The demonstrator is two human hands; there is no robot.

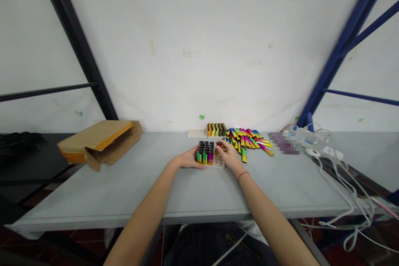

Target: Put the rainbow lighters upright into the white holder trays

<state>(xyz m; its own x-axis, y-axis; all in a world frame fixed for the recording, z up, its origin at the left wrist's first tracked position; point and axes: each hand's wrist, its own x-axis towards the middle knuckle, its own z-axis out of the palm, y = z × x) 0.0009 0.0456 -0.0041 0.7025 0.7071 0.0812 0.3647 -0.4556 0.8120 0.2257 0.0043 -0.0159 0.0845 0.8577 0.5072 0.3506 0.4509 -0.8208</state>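
Observation:
Near the middle of the table stands a clear plastic tray [220,162] with upright cigarette lighters [205,156] filling its left part; their tops are black and their bodies are green, yellow and magenta. Wrapped round the tray's left end is my left hand [188,159], thumb along the front. My right hand [230,156] pinches a reddish lighter [218,144] over the tray's right part, where open slots show. The fingers partly cover that lighter. To the right lies a loose pile of shiny multicoloured lighters [246,138].
Behind, by the wall, another tray [196,134] bears a block of upright lighters [216,129]. An open cardboard box [102,139] lies at left. White cables and a power strip [304,135] crowd the table's [140,191] right end, beside a pixelated patch.

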